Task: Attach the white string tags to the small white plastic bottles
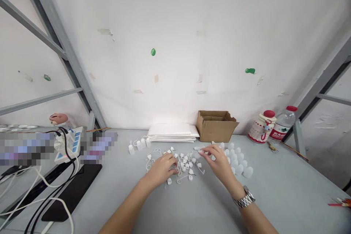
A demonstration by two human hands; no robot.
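Observation:
Small white caps with curly cords [185, 164] lie in a loose pile on the grey table [181, 204]. My left hand [163, 167] is at the left side of the pile, fingers curled among the pieces; what they hold, if anything, is hidden. Above the pile's right side, my right hand [215, 157] pinches a small translucent white bottle [199, 151] between thumb and fingertips. Several translucent white bottles [239, 169] stand in rows right of that hand. Several capped bottles [139, 144] stand at the back left of the pile.
Behind the pile are a stack of white sheets [173, 133] and an open cardboard box [218, 128]. A decorated bottle [261, 127] and a water bottle [283, 124] stand at the back right. Black phone [75, 190], cables and a power strip [70, 144] occupy the left.

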